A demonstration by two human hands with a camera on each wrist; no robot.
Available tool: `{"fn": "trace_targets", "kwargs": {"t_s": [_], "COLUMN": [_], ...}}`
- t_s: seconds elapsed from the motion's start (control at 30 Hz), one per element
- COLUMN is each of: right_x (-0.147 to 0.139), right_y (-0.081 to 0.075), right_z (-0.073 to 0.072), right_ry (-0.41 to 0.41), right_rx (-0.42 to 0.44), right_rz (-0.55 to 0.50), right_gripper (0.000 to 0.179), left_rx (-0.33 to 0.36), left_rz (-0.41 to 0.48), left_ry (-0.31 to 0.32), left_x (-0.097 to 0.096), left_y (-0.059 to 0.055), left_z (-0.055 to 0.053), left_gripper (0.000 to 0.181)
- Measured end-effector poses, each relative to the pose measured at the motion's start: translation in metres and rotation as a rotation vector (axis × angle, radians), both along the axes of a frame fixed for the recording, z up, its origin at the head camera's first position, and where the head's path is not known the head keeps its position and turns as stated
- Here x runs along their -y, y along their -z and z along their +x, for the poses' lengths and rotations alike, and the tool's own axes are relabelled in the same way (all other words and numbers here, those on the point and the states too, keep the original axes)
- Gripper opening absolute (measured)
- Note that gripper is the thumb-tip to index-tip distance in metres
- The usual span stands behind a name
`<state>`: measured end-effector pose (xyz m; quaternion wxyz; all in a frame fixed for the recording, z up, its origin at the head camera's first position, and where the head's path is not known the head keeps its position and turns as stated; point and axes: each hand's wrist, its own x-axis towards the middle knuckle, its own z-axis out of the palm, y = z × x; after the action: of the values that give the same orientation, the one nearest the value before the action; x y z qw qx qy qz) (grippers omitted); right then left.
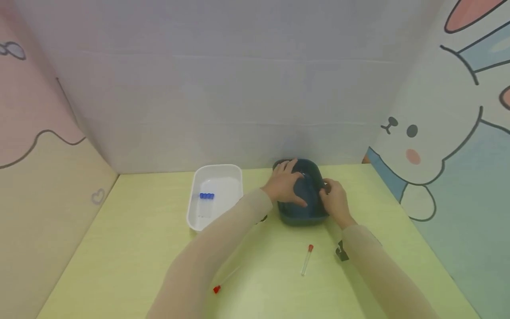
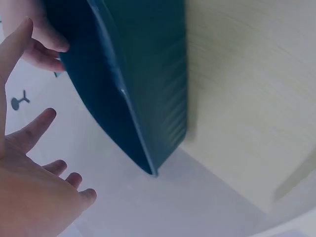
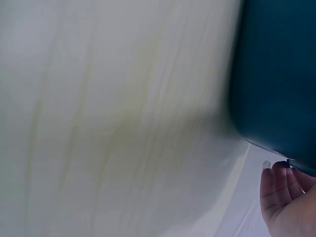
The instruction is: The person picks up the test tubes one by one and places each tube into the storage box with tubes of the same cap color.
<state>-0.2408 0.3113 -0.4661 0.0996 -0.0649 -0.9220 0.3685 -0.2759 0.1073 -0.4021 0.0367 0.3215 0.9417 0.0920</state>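
A dark blue plastic basin (image 1: 312, 195) stands toward the back of the table, right of centre. My right hand (image 1: 335, 200) holds its right rim, thumb on the inner side and fingers curled at the outside, as the right wrist view shows of the fingers (image 3: 280, 185). Over the basin's left side hovers my left hand (image 1: 283, 184), its fingers spread apart and nothing held. In the left wrist view that left hand (image 2: 37, 182) appears beside the basin's long rim, apart from it.
Left of the basin, a white tray (image 1: 223, 215) contains several clear tubes with blue caps (image 1: 206, 196). Two thin clear tubes with red tops lie nearer me: one tube (image 1: 307, 261) in front of the basin, another tube (image 1: 228, 278) beside my left forearm. A pale wall (image 1: 239, 110) rises behind the table.
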Motion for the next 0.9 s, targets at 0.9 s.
{"fn": "trace_targets", "kwargs": {"t_s": [0.9], "right_x": [0.001], "right_y": [0.000], "right_z": [0.002], "right_ry": [-0.009], "right_rx": [-0.011], "right_rz": [0.052], "right_gripper": [0.047], "left_rx": [0.011], "left_rz": [0.020], "left_ry": [0.474], "left_x": [0.017], "left_y": [0.007], "left_z": [0.073], "left_gripper": [0.091]}}
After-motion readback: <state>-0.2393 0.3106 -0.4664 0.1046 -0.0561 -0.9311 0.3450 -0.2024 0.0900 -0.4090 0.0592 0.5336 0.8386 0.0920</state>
